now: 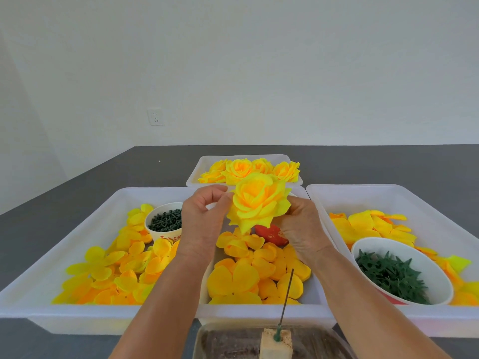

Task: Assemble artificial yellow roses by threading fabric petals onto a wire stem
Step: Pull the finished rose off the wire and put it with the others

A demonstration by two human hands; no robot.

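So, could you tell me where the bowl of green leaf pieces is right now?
In the head view it sits on the right: the bowl lies in the right-hand tray, beside loose yellow petals.

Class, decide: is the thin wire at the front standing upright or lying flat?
Upright, slightly tilted: the wire rises from the foam block holding its base.

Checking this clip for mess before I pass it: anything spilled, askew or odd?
One small thing: the wire stem stuck in the foam block leans to the right instead of standing upright. Otherwise nothing stands out; the loose petals lie inside the white trays, and both hands hold the assembled rose.
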